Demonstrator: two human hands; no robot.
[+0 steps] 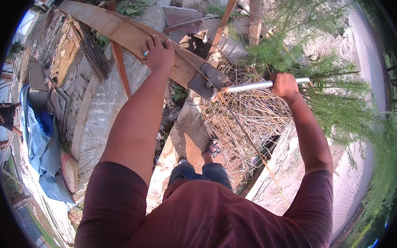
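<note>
My left hand [159, 56] rests on a long wooden plank [109, 27], its fingers spread over the surface. A small pale blue thing shows at one finger. Along the plank runs a thin metal rod [240, 122], which passes a dark metal plate with pegs [208, 80] at the plank's near end and slants down to the lower right. Closed around a silver metal bar [249, 86] is my right hand [284, 86]. The bar's left end meets the plate beside the rod. Whether my left thumb touches the rod is unclear.
Bent thin rods [239, 110] lie heaped below the plate, near my sandalled foot [213, 147]. Straight rods [93, 53] hang in a bundle at the left. Green feathery branches [342, 86] crowd the right. Farther left are a blue tarp [46, 161] and another person [7, 115].
</note>
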